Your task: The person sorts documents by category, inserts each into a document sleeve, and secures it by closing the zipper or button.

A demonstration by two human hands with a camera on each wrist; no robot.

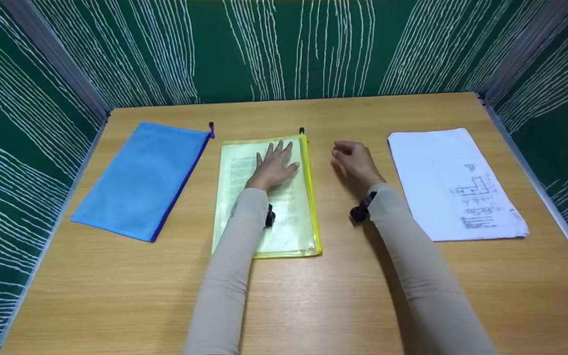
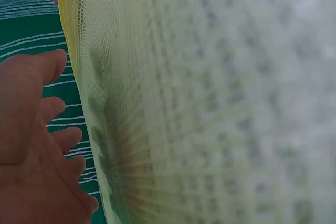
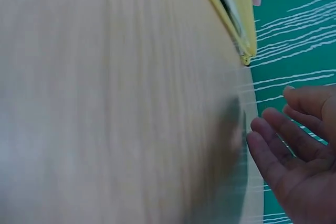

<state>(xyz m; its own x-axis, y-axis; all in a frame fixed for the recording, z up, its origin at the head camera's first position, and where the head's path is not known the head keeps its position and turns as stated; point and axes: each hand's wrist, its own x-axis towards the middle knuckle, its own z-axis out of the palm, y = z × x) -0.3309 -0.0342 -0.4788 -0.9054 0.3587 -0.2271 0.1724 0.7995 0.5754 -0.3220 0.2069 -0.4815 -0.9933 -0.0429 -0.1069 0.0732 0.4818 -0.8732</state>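
Flanking yellow pouch point(image 1: 290, 202), blue pouch point(image 1: 142, 182) left, papers point(image 1: 454, 187) beyond right hand point(image 1: 358, 160)

Left hand point(image 1: 271, 170) splayed, right hand point(image 1: 358, 160) loosely curled

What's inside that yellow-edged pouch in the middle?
Through the front of the yellow-edged pouch, a printed sheet shows, its text too unclear to read. The left hand and sleeve cover part; anything beneath that sheet is hidden.

Mesh zip pouch point(image 1: 289, 202): yellow, translucent; brighter strip point(image 1: 311, 187) along right side, black pull point(image 1: 301, 130) at far right corner.
Printed sheet point(image 1: 243, 170): inside, text showing through.
Pouch pose: flat, mid-tabletop point(image 1: 284, 305).
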